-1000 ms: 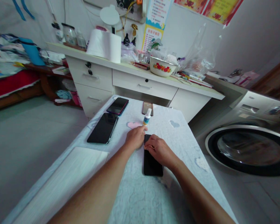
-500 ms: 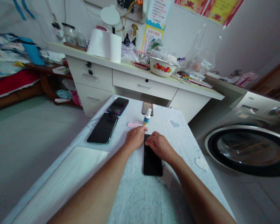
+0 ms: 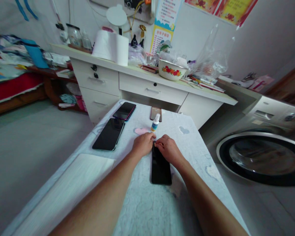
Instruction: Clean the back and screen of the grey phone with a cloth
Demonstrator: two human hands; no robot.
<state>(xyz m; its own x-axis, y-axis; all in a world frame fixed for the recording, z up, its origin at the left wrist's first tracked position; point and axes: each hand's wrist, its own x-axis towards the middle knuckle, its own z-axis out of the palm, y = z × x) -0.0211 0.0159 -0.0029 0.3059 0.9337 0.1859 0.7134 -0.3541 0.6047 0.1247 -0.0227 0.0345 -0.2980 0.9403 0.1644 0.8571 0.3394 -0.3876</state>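
Note:
A black smartphone [image 3: 161, 168] lies face up on the cloth-covered table. My left hand [image 3: 144, 144] is closed at its upper left edge, steadying it. Over the phone's top end, my right hand [image 3: 169, 149] pinches a small orange-brown piece, perhaps a cloth [image 3: 159, 144], against the screen; most of that piece is hidden by the fingers. Just beyond my left fingertips stands a small white spray bottle [image 3: 155, 123] with a blue and yellow label. A gold-coloured phone [image 3: 156, 113] lies behind the bottle.
To the left lie a black tablet [image 3: 109, 134] and another dark phone [image 3: 124, 110]. A pale board-like panel [image 3: 71, 186] rests along the table's left side. Beyond stands a white desk [image 3: 147, 86] with a flowered bowl [image 3: 171, 70]; a washing machine [image 3: 263, 131] is at right.
My right hand has slid slightly away from me, toward the phone's top edge, with the small orange-brown piece. My left hand and the phone have hardly moved.

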